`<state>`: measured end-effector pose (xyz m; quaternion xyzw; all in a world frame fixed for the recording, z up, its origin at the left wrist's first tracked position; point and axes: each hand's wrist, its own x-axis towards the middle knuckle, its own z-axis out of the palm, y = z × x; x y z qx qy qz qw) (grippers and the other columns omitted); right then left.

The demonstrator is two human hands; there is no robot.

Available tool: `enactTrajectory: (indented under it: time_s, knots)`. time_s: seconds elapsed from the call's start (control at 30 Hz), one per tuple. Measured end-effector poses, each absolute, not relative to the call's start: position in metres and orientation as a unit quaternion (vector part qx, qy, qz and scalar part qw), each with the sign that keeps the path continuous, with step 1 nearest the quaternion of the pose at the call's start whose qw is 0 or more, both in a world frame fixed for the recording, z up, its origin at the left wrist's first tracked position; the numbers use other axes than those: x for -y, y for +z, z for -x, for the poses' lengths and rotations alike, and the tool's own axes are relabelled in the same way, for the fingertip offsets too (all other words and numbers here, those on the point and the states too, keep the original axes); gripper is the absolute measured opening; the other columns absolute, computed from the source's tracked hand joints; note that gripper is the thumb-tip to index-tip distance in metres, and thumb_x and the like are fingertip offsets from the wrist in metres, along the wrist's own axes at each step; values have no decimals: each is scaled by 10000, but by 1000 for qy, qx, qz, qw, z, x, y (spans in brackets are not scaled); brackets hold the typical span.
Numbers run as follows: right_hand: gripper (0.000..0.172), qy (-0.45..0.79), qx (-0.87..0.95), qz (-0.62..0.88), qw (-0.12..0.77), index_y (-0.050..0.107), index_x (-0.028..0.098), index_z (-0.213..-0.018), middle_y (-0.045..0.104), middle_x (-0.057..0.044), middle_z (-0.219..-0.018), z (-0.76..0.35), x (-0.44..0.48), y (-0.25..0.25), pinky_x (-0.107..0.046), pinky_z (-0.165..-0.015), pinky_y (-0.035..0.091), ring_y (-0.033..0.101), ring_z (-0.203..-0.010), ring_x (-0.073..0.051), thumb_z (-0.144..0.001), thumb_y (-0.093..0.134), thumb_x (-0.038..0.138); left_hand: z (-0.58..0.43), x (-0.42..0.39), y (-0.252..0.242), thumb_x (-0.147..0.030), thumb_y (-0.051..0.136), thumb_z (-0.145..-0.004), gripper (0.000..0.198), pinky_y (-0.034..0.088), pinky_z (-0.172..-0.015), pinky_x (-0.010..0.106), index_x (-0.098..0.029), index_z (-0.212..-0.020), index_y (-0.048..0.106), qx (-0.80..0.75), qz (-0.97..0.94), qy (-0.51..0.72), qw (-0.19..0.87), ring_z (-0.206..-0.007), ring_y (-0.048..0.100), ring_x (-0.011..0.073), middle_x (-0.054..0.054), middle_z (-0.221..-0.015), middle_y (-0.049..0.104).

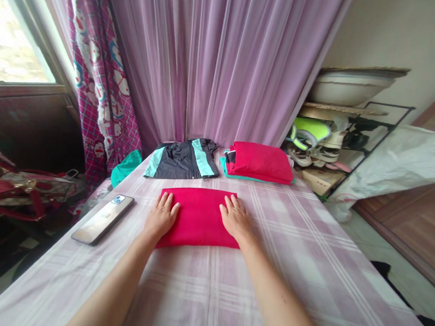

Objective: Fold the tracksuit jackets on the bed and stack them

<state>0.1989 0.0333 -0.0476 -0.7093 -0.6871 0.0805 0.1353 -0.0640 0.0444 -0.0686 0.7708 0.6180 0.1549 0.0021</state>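
Note:
A red garment [199, 220], folded into a flat rectangle, lies on the checked cloth in front of me. My left hand [162, 214] rests flat on its left edge with the fingers spread. On the right edge lies my right hand [235, 216], also flat with fingers apart. Neither hand grips the fabric. Beyond the garment, a dark jacket [179, 159] with light teal panels is spread out at the back. To its right sits a stack of folded clothes with a red piece [261, 162] on top.
A phone [106, 219] lies at the left on the checked cloth [198, 293]. Purple curtains [226, 62] hang behind. Teal fabric [125, 167] droops at the far left edge. At the right stand a shoe rack [375, 141] with a basin [351, 88] on top and a white plastic bag [400, 158].

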Motion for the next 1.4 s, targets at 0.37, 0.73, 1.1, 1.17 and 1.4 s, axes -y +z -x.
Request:
enactTrajectory:
  time_s: [0.37,0.73,1.1,1.17,1.4]
  knots:
    - [527,9,594,785,174,684,140,-1185,558,-188,-1401,-224,18,-60,-582,-1080,272,376,-1386,-362,-990,312,458,56,-5,-50,-386,262,-969,492,391,-1027,548,-78,-1294,467,-791,-594,147,22,-1230,573,351,250,-1221,658]
    - [405,133,608,749,229,616,115,-1176,727,-164,-1068,-218,20,-36,-332,-835,455,672,-1017,-267,-971,434,414,39,-5,-22,-195,455,-842,544,468,-984,405,-168,-1384,484,-757,-572,306,85,-1210,601,288,150,-1307,641]
    - [427,131,519,797,282,615,159,-1217,722,-127,-1082,-297,35,-38,-331,-788,488,676,-986,-258,-899,496,418,-14,-23,-42,-173,514,-839,542,447,-1058,376,-165,-1381,505,-691,-582,383,193,-1239,585,243,115,-1319,643]
    - [490,101,517,790,314,566,125,-1298,673,-161,-1221,-302,34,-41,-358,-886,489,640,-1100,-266,-895,482,391,-10,-24,-49,-197,492,-864,513,436,-1074,388,-133,-1373,508,-699,-586,369,180,-1254,574,251,147,-1329,627]
    - [487,-70,660,658,356,550,117,-1345,515,-184,-1444,-262,-6,3,-435,-1094,364,464,-1337,-268,-938,402,340,-18,-28,-20,-222,430,-917,468,405,-1110,449,-114,-1364,520,-623,-696,356,-10,-1341,488,280,174,-1443,528]
